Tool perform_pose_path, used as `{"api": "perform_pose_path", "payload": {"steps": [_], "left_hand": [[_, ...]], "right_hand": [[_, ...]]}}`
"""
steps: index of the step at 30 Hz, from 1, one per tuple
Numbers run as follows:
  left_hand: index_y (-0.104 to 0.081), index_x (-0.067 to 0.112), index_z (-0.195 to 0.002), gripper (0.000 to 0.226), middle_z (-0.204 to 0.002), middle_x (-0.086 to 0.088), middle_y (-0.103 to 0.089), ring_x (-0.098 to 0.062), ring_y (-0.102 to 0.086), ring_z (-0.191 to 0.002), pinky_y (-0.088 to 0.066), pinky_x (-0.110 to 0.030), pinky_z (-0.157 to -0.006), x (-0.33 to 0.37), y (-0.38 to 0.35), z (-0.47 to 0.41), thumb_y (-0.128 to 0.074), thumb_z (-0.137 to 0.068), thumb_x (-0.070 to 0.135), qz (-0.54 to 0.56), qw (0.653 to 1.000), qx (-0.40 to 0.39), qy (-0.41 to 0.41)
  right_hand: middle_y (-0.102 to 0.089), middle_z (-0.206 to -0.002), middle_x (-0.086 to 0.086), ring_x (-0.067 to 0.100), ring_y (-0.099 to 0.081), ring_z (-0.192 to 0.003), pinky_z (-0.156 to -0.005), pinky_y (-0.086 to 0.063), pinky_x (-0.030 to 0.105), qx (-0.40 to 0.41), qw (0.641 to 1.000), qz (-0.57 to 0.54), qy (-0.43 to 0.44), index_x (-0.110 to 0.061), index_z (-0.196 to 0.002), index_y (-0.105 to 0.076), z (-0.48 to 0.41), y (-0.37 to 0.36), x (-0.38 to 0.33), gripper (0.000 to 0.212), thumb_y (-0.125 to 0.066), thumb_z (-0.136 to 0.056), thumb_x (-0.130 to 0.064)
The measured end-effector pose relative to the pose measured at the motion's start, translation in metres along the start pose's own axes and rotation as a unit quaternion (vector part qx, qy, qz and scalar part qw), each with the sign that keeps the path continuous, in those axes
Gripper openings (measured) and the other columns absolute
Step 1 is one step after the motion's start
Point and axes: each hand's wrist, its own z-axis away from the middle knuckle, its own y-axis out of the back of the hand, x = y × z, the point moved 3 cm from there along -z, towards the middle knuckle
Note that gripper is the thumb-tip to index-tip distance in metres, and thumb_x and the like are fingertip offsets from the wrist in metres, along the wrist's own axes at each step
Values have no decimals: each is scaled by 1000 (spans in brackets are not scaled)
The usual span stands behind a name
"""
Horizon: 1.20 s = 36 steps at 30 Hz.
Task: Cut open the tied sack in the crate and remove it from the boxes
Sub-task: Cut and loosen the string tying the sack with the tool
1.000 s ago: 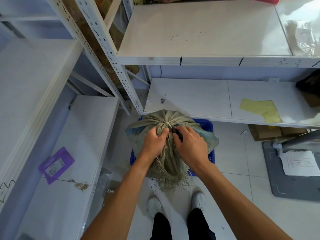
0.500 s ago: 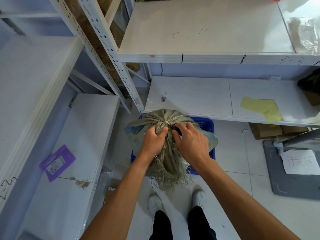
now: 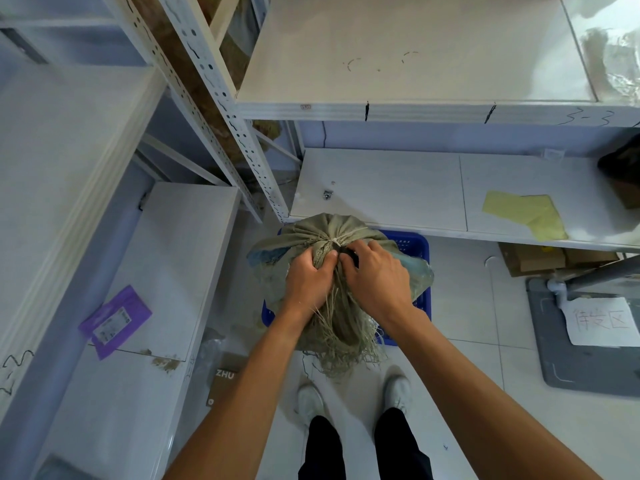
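Both hands had crept up the sack [image 3: 332, 226]: left hand [image 3: 308, 278] clenched its neck, right hand [image 3: 375, 275] gripped a dark tool at the still-uncut tie [image 3: 337, 240].

The letters "ZHU" stand in white on a brown cardboard piece [image 3: 224, 379] lying on the floor by the lower left shelf's front edge. "3-3" is handwritten in dark marker on the front edge of the upper shelf [image 3: 585, 117], near its right end. A white paper sheet [image 3: 601, 322] on the grey mat at the right carries three handwritten Chinese characters, the last reading "区"; the first two are unclear. The purple packet [image 3: 116, 320] on the left shelf bears a white label, its print too small to read.
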Motion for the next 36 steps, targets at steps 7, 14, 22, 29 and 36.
{"api": "perform_pose_path", "payload": {"steps": [7,14,22,29,36], "left_hand": [[-71,21,-104,25,-100,3,-74,-16,-68,-98,-56,-45,-94,0,-3,3,-57,-95,39,28,1000,15,-2],[-69,15,-116,28,-108,1,-72,-18,-66,-104,-54,-43,-98,1,2,4,-57,-98,33,20,1000,20,-12],[-68,15,-120,24,-104,7,-67,-15,-63,-104,-46,-27,-89,-3,20,-2,-58,-101,24,-7,999,-17,-28],[-68,13,-121,24,-112,3,-70,-15,-64,-107,-49,-31,-98,0,23,-5,-58,-101,21,-16,998,-30,-51],[-67,15,-124,25,-107,8,-67,-12,-62,-105,-45,-19,-84,-7,27,-4,-57,-102,19,-14,998,-36,-46]], "right_hand": [[-68,-89,7,32,-63,-78,-62,-41,39,-18,999,-11,-29,-17,-97,-41,1,-2,-9,20,-38,-102,-36],[-69,-96,4,28,-66,-80,-60,-39,35,9,997,72,31,-15,-100,-56,-8,1,-7,32,-36,-103,-40],[-70,-89,-5,20,-64,-74,-58,-39,31,-26,986,71,151,-24,-105,-66,-25,10,12,33,-42,-100,-47],[-53,-69,-8,20,-53,-66,-59,-34,33,-76,989,26,125,-20,-92,-65,-34,14,20,39,-44,-100,-51],[-66,-93,-7,17,-58,-72,-54,-32,30,-54,971,102,210,-24,-103,-62,-40,21,15,41,-40,-99,-58]]}}
